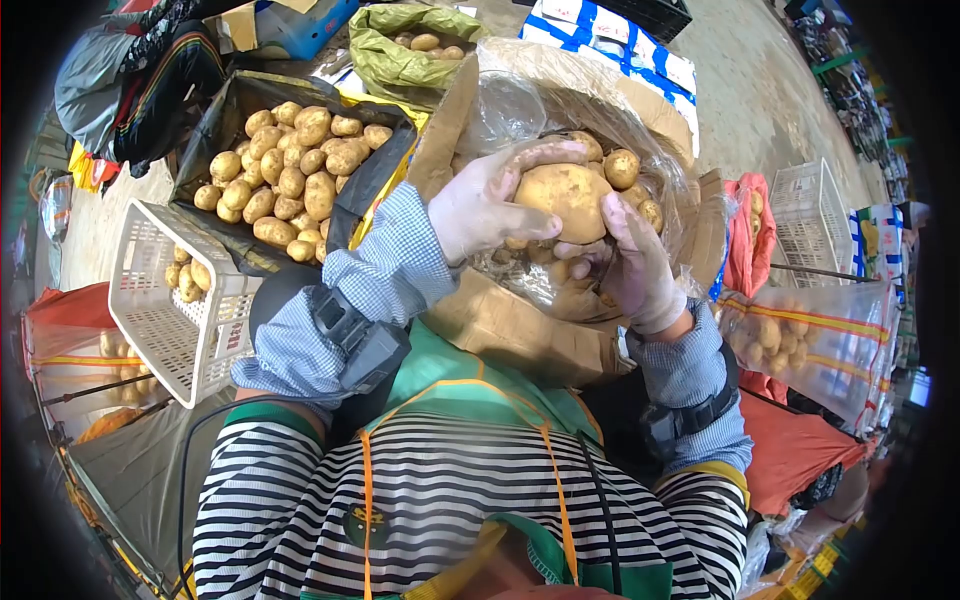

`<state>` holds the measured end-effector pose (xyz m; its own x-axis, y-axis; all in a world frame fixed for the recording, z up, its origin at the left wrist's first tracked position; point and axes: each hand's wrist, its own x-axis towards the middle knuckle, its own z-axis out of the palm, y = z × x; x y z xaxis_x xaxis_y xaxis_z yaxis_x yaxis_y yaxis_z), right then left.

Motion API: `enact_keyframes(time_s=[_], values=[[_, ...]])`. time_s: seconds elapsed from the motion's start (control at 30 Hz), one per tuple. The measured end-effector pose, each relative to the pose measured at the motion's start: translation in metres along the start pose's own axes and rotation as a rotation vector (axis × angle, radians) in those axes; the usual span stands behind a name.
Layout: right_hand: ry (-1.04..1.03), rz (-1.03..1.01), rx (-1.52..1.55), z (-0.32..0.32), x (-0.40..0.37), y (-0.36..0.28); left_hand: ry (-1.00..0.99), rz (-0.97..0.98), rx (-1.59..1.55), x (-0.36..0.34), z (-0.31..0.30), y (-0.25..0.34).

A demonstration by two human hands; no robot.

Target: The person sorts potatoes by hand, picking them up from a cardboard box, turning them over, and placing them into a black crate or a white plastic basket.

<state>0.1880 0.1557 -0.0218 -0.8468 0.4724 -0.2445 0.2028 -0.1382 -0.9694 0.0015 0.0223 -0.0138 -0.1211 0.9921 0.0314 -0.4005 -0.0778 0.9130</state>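
A large potato (567,203) is held between my two gloved hands, above an open cardboard box (520,322) lined with clear plastic. My left hand (480,205) grips its left side, thumb below and fingers over the top. On its right side and underneath, the fingers of my right hand (645,270) close around it. Smaller potatoes (621,169) lie in the box behind and below my hands. Both gloves look pale and dirt-stained. The lower part of the box's contents is partly hidden by my hands.
Left of the box stands a black-lined crate (200,150) heaped with potatoes. A white plastic basket (190,345) holding several potatoes tilts beside it. Behind is a green sack (385,65). Mesh bags (835,345) and a white crate (812,215) stand right. A person (150,85) is at upper left.
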Motion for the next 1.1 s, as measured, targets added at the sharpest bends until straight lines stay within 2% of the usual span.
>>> enact_keyframes(time_s=[0.03,0.07,0.1,0.13,0.17,0.2,0.27,0.33,0.4,0.43,0.47,0.5,0.57,0.6,0.63,0.67,0.7,0.77,0.83,0.9,0.93,1.0,1.1], values=[[-0.083,0.131,0.253,-0.003,0.000,-0.007,0.002,0.000,0.000,0.001,-0.002,-0.001],[-0.166,0.264,0.506,-0.005,0.001,-0.010,0.003,0.033,0.256,0.003,-0.004,-0.002],[-0.167,0.268,0.508,-0.011,0.004,-0.005,0.003,0.065,0.513,0.005,-0.008,-0.003],[-0.323,0.260,0.604,-0.018,0.007,0.004,0.004,0.061,0.512,0.009,-0.018,-0.015],[-0.479,0.250,0.699,-0.022,0.009,0.010,-0.059,0.409,0.828,0.014,-0.032,-0.034],[-0.478,0.251,0.701,-0.016,0.005,0.008,-0.126,0.767,1.135,0.016,-0.036,-0.039],[-0.083,0.200,0.029,0.001,-0.004,0.001,-0.100,0.765,1.086,0.016,-0.036,-0.045],[-0.087,0.244,0.098,-0.004,-0.001,0.011,-0.076,0.762,1.038,0.015,-0.033,-0.044],[-0.090,0.289,0.170,-0.007,0.001,0.014,-0.020,0.720,1.149,0.013,-0.026,-0.034],[-0.209,0.254,0.368,-0.007,0.002,0.012,-0.023,0.718,1.148,0.011,-0.020,-0.030],[-0.328,0.216,0.566,-0.007,0.002,0.011,0.074,0.387,0.670,0.008,-0.008,-0.020],[-0.327,0.218,0.567,-0.007,0.001,0.014,0.161,0.057,0.189,0.005,-0.001,-0.014],[-0.156,0.129,0.317,-0.001,-0.002,0.018,0.147,0.108,0.225,0.003,0.004,-0.015],[-0.157,0.130,0.318,0.004,-0.003,0.015,0.130,0.160,0.262,0.003,0.006,-0.016],[-0.073,0.124,0.261,0.008,-0.004,0.008,0.131,0.159,0.262,0.002,0.009,-0.018],[0.011,0.118,0.203,0.014,-0.005,-0.002,0.161,0.222,0.404,0.002,0.013,-0.021],[0.011,0.120,0.204,0.018,-0.005,-0.009,0.190,0.283,0.547,0.002,0.014,-0.023],[0.068,0.348,0.352,0.022,-0.005,-0.019,0.185,0.271,0.564,0.004,0.010,-0.024],[0.033,0.362,0.372,0.018,-0.002,-0.014,0.179,0.256,0.579,0.002,0.007,-0.021],[-0.001,0.372,0.390,0.018,-0.002,-0.013,0.120,0.032,0.300,0.000,0.010,-0.004],[0.016,0.370,0.402,0.020,-0.003,-0.016,0.120,0.033,0.300,0.000,0.012,-0.006],[0.034,0.367,0.415,0.023,-0.003,-0.017,0.186,0.159,0.367,0.001,0.017,-0.015],[0.032,0.388,0.452,0.020,0.000,-0.012,0.145,0.168,0.423,0.003,0.006,-0.017]])
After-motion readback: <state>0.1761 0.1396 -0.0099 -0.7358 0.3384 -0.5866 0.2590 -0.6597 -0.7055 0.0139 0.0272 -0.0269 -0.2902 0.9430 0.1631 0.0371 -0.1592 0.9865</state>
